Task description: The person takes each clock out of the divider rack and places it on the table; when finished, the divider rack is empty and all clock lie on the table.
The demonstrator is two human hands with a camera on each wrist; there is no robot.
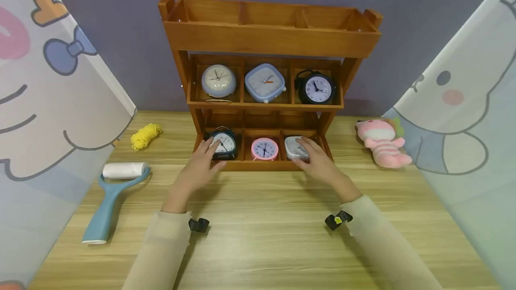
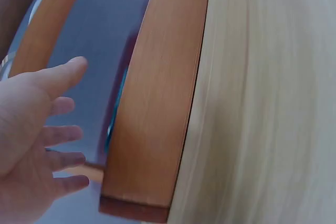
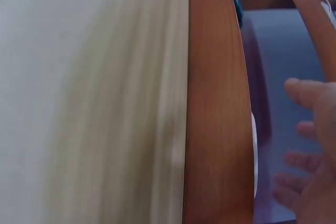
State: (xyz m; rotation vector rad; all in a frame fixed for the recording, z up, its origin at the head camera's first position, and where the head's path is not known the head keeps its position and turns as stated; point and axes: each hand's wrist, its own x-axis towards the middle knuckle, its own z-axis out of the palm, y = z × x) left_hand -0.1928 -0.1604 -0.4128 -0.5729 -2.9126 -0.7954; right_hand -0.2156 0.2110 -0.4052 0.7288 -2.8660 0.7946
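Note:
My left hand, fingers spread, hovers at the lower left compartment, in front of a dark alarm clock. In the left wrist view the left hand has nothing between thumb and fingers. Over the lower right compartment my right hand partly covers a white square clock; the right wrist view shows that hand with loose fingers, holding nothing. Between the hands a pink round clock stands in the middle compartment. All three clocks sit in the wooden rack's bottom tier. Contact with the clocks cannot be told.
The middle tier holds a round pale-blue clock, a blue square clock and a black clock. Left on the table lie a yellow string bundle and a blue-handled lint roller. A pink plush toy lies at the right.

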